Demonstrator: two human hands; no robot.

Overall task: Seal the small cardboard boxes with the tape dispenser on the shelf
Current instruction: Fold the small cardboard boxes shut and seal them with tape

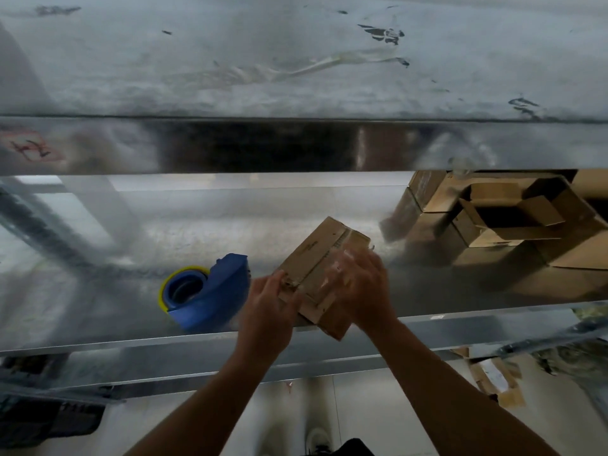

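Both hands clasp a small cardboard box (324, 271) at the shelf's (98, 324) front edge: left hand (268, 309), right hand (360, 286); light, stiff, seemingly best gripped by opposite sides.

We see two hands: a left hand (268, 307) and a right hand (360, 291). We see one small box (317, 261) between them. We see one blue tape dispenser (210, 291). We see one pile of boxes (493, 218), too jumbled for us to count.
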